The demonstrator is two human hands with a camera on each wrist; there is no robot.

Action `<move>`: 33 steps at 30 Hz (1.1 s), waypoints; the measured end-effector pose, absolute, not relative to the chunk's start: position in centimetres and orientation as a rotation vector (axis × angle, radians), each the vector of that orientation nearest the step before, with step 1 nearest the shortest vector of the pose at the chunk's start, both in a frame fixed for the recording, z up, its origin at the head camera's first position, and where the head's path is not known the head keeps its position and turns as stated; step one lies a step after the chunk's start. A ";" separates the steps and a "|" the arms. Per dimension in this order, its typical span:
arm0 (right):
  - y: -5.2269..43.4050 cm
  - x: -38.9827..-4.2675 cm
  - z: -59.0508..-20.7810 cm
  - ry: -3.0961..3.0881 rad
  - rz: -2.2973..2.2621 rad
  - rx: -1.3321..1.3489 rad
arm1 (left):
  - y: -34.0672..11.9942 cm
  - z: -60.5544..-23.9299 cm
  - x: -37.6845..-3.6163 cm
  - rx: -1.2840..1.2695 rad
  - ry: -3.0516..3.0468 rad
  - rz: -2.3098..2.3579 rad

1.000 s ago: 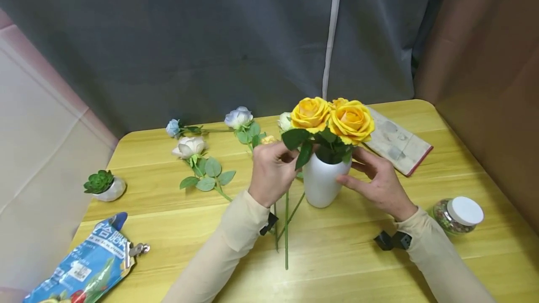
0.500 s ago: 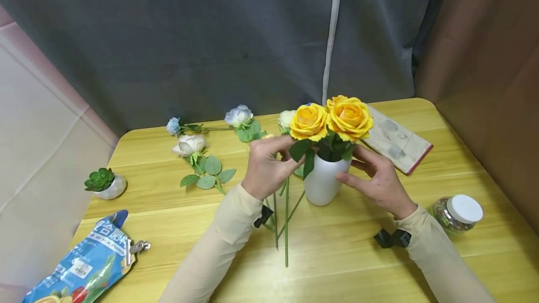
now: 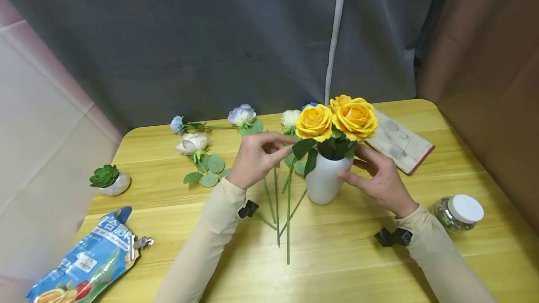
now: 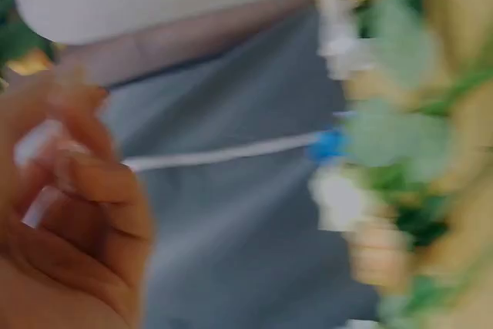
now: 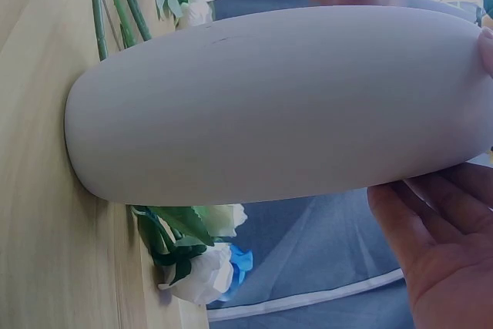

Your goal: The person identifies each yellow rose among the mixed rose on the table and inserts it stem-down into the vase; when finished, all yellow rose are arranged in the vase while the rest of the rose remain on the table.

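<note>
Yellow roses (image 3: 337, 118) sit in the white vase (image 3: 323, 182) mid-table, on the wood table (image 3: 337, 256). Right hand (image 3: 381, 182) is against the vase's right side – thumb on the body, fingers loosely spread up near the neck, not really clamped. Left hand (image 3: 254, 158) is just left of the vase, fingertips curled together near a leaf; can't tell if it's actually pinching anything – its wrist view is a blur. Loose stems (image 3: 283, 214) lie under that hand. Pale roses (image 3: 193, 143) further left, a book (image 3: 397, 141) and a jar (image 3: 460, 213) to the right.
</note>
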State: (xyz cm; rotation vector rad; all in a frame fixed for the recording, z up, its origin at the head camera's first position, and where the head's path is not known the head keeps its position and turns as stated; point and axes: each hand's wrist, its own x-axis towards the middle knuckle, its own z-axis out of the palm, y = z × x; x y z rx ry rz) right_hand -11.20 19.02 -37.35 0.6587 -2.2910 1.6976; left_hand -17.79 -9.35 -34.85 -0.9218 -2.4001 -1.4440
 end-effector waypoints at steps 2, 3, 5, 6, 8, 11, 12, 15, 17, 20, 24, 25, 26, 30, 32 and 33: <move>19.0 -11.2 -37.3 -2.285 1.701 0.659 | -10.1 -36.2 -18.5 -0.736 -2.570 -1.492; 18.9 -11.2 -37.3 -2.284 1.700 0.660 | -10.4 -36.9 -18.8 -0.636 -2.644 -1.497; 19.0 -11.2 -37.4 -2.290 1.700 0.656 | -11.0 -38.1 -19.4 -0.437 -2.757 -1.501; 19.0 -11.2 -37.5 -2.295 1.697 0.654 | -11.2 -38.6 -19.6 -0.352 -2.791 -1.505; 19.0 -11.2 -37.6 -2.305 1.687 0.651 | -11.5 -39.4 -20.0 -0.214 -2.838 -1.483; 19.0 -11.2 -37.6 -2.313 1.675 0.645 | -11.7 -40.3 -20.5 -0.105 -2.869 -1.482; 19.0 -11.2 -37.6 -2.313 1.671 0.646 | -11.7 -40.5 -20.6 -0.085 -2.876 -1.501; 19.0 -11.2 -37.5 -2.311 1.665 0.648 | -11.7 -41.2 -21.1 -0.041 -2.889 -1.589; 19.0 -11.2 -37.4 -2.310 1.663 0.649 | -11.7 -41.6 -21.4 -0.020 -2.889 -1.650; 19.1 -11.2 -37.4 -2.311 1.664 0.648 | -11.7 -42.0 -21.7 0.006 -2.896 -1.705; 19.0 -11.1 -37.4 -2.312 1.661 0.649 | -11.8 -42.3 -21.9 0.012 -2.927 -1.754; 19.0 -11.1 -37.4 -2.313 1.658 0.651 | -11.8 -42.3 -21.9 0.012 -2.937 -1.760; 19.0 -11.2 -37.4 -2.312 1.657 0.653 | -11.8 -42.3 -21.9 0.007 -2.945 -1.762; 19.0 -11.2 -37.4 -2.311 1.653 0.657 | -11.7 -42.6 -21.9 -0.031 -2.959 -1.764; 19.1 -11.2 -37.4 -2.312 1.653 0.655 | -11.7 -42.7 -21.9 -0.054 -2.952 -1.791; 19.1 -11.2 -37.4 -2.313 1.653 0.653 | -11.7 -42.8 -21.9 -0.065 -2.949 -1.807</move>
